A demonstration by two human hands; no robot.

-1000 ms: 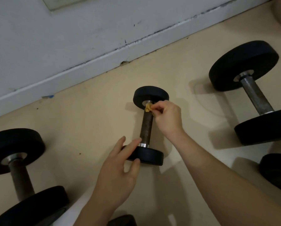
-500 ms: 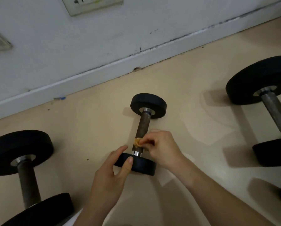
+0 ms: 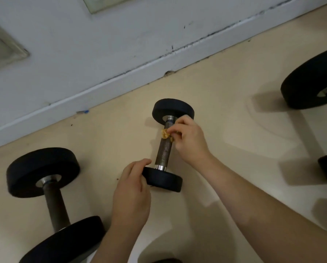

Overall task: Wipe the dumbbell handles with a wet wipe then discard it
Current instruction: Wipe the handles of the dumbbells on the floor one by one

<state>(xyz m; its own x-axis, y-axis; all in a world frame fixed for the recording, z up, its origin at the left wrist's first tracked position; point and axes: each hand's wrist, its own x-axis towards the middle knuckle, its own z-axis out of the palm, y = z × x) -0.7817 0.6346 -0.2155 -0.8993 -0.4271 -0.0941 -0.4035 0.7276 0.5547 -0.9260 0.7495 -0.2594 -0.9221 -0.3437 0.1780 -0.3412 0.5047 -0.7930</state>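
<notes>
- Centre of the frame: the small dumbbell (image 3: 163,149) is lying on the beige floor (image 3: 234,130). Its knurled handle is running up and down the picture, with one black plate toward the wall and the other toward the camera.
- The right hand (image 3: 189,141) is reaching in from the lower right and pinching the wet wipe (image 3: 166,134) against the upper part of the handle, just below the far plate.
- The wipe is showing only as a small crumpled yellowish lump on the bar. The rest is tucked under the fingertips, so I cannot tell how far it wraps round.
- The left hand (image 3: 132,190) is grasping the left rim of the near plate, with the fingers curled onto it. The back of the hand is hiding that side of the plate and most of the fingertips.
- Lower left: a large dumbbell (image 3: 52,196) is lying on the floor, and the bottom edge of the frame is cutting off its near plate.
- Right edge: a second large dumbbell (image 3: 310,82) is being cropped, with only part of its handle and a sliver of its lower plate in view.
- Bottom edge, centre: a dark shape (image 3: 166,261) is peeking in, too little of it to say what it is.
- Along the top, the white wall (image 3: 121,44) is meeting the floor at a scuffed baseboard (image 3: 102,92).
- A blue scrap (image 3: 84,111) is sitting by the baseboard, too small to make out.
</notes>
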